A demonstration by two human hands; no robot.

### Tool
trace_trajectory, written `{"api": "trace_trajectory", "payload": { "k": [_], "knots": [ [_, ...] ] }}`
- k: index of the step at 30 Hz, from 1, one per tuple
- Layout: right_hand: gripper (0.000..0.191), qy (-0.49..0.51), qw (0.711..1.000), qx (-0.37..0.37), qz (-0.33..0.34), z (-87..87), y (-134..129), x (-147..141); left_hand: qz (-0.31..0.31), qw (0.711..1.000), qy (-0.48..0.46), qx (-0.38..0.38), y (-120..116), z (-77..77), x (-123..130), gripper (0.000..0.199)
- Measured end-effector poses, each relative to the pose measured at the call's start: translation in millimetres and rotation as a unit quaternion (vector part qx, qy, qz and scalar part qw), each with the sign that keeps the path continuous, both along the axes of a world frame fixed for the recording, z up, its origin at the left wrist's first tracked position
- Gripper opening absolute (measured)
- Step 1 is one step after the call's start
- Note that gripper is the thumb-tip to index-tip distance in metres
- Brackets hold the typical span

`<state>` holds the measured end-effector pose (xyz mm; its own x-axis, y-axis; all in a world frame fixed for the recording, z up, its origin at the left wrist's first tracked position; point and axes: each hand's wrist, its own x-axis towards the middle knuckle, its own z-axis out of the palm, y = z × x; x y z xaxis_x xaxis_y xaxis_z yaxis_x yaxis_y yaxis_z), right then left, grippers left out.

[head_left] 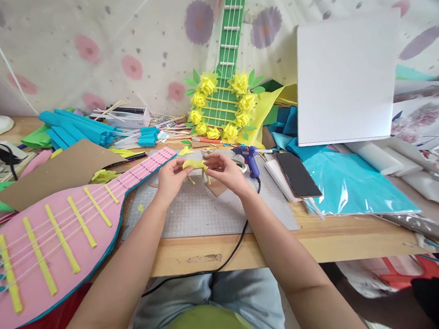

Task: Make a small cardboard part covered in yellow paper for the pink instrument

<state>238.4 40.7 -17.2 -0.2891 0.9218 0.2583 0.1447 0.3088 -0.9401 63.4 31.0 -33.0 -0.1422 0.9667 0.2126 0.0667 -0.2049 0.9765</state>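
Note:
Between both hands, above the grey cutting mat (186,217), a small strip of yellow crepe paper (194,164) is stretched sideways. My left hand (171,177) pinches its left end with thumb and fingers. At the other end, my right hand (224,172) grips the paper. Thin yellowish pieces hang below the right fingers; what they are is hard to make out. Just right of my right hand lies a blue glue gun (248,159), its black cord running over the table edge. A brown cardboard piece (217,187) rests on the mat beneath the hands.
A pink paper guitar (67,224) lies at left, overhanging the front edge. Behind stands a green guitar (221,105) ringed with yellow paper flowers. To the right are a phone (298,174), blue paper in plastic (355,185) and an upright white board (346,78).

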Motion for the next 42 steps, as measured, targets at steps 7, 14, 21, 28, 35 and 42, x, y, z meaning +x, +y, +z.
{"api": "trace_trajectory", "payload": {
  "k": [7,14,21,28,35,42],
  "knots": [
    [0.021,-0.056,0.993,0.070,-0.072,-3.8,-3.9,-4.6,-0.011,1.000,0.016,0.002,0.8,-4.2,-0.3,0.026],
    [0.047,-0.119,0.987,0.100,-0.032,-0.3,-6.3,-5.4,-0.026,0.999,0.038,0.025,-3.0,1.8,3.4,0.022],
    [0.013,-0.037,0.994,0.055,-0.090,-12.3,4.2,-8.7,0.015,0.998,0.046,0.029,-1.9,-1.1,2.8,0.021],
    [0.018,0.065,0.991,-0.082,-0.079,-8.4,5.9,-10.9,0.035,0.999,-0.020,-0.020,-0.9,2.0,3.6,0.024],
    [0.024,0.137,0.977,-0.150,-0.067,-9.1,2.7,-18.6,0.022,0.995,-0.083,-0.047,-1.6,6.3,3.7,0.030],
    [0.031,0.139,0.977,-0.142,-0.077,-10.9,3.2,-18.3,0.019,0.994,-0.094,-0.052,0.0,6.9,-1.9,0.033]
  ]
}}
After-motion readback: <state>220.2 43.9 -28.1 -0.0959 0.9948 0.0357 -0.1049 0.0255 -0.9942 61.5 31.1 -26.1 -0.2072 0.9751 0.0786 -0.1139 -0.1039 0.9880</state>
